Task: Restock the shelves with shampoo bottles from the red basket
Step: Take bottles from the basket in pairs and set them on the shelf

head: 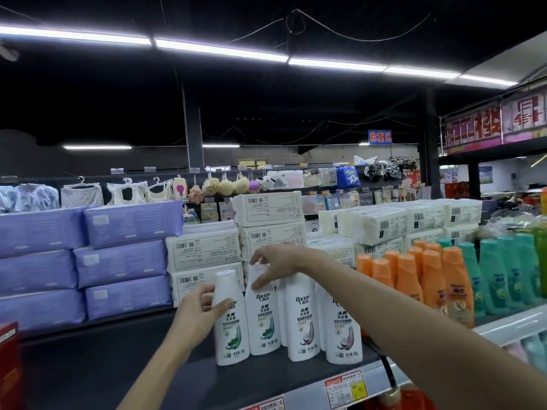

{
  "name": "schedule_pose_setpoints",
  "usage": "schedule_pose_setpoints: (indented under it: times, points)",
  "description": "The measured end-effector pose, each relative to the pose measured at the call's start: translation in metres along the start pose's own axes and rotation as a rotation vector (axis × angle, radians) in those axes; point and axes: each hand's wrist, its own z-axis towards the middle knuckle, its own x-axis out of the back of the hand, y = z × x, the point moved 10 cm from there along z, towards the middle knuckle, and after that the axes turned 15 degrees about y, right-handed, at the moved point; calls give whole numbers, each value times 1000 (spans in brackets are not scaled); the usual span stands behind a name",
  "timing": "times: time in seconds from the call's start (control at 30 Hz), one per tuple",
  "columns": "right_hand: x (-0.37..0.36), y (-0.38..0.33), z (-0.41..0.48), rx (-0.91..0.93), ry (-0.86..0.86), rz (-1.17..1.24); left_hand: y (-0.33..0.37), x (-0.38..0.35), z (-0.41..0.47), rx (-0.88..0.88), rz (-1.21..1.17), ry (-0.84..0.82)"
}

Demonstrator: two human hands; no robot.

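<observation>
Several white shampoo bottles stand in a row on the dark shelf (118,368). My left hand (199,307) grips the leftmost bottle (231,329) by its upper body, and the bottle stands upright on the shelf. My right hand (276,263) reaches across from the right and pinches the cap of the second bottle (263,321). Two more white bottles (303,321) stand to the right of these. A red thing (414,399), perhaps the basket, shows at the bottom edge, mostly hidden under my right arm.
Orange bottles (429,279) and teal bottles (503,270) fill the shelf to the right. White tissue packs (207,250) are stacked right behind the bottles, purple packs (118,261) to the left. Price tags (344,386) line the shelf's front edge. A red box (9,365) sits at the far left.
</observation>
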Motion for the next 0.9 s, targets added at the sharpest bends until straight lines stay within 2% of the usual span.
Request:
schedule_pose_setpoints:
  times: [0.3, 0.43, 0.6, 0.67, 0.73, 0.8, 0.9]
  points:
    - [39, -6, -50, -64, 242, 343, 28, 12, -8, 6, -23, 146]
    - [58, 4, -91, -126, 401, 495, 74, 29, -28, -103, -39, 230]
    - [72, 19, -163, -189, 563, 750, 117, 32, -76, -165, -177, 119]
    - [70, 31, -184, -239, 567, 813, 128, 29, -93, -140, -288, 83]
    - [61, 57, -199, -374, 557, 949, 132, 16, -108, -68, -411, 32]
    - [54, 87, -224, -424, 578, 1066, 135, -4, -127, -23, -476, -63]
    - [67, 87, -261, -483, 617, 1100, 135, -37, -157, 14, -525, -179]
